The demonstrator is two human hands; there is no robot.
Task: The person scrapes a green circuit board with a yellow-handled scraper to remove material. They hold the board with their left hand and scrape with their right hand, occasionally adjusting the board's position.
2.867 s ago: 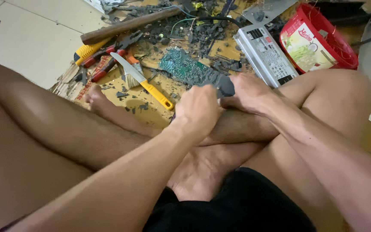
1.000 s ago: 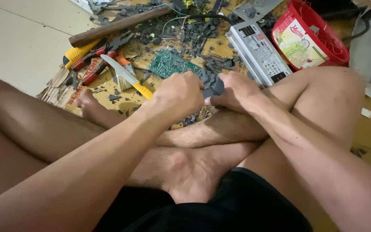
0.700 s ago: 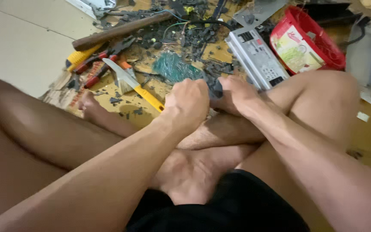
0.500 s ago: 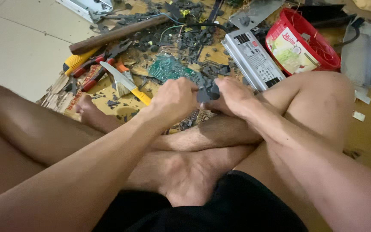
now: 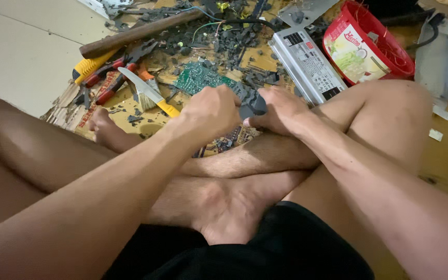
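My left hand and right hand both grip tight on a dark block over my crossed shins. It feels stiff and dense, best held at the ends. The circuit board lies just beyond my grip.

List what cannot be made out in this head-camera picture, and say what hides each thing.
- Head view: dark part between the hands, mostly covered by left hand and right hand.
- Green circuit board: near end behind the left hand.
- Red basket: cut off by the top edge.
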